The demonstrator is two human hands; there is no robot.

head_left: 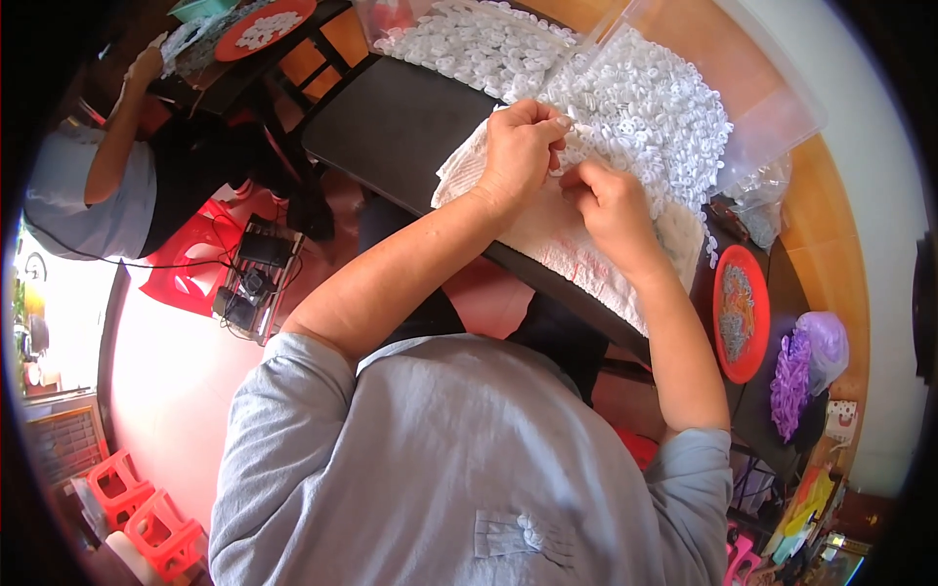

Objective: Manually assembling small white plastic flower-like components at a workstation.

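Lying beyond the right hand [608, 200], white pieces [657, 109], heaped

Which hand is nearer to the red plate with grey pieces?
Right. The right hand is over the towel, left of the red plate and higher in the picture; the left hand is farther left.

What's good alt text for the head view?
A person's left hand and right hand are close together over a pale towel on a black table, beside a heap of small white pieces. Red tray and purple bundle at right; another person at upper left.
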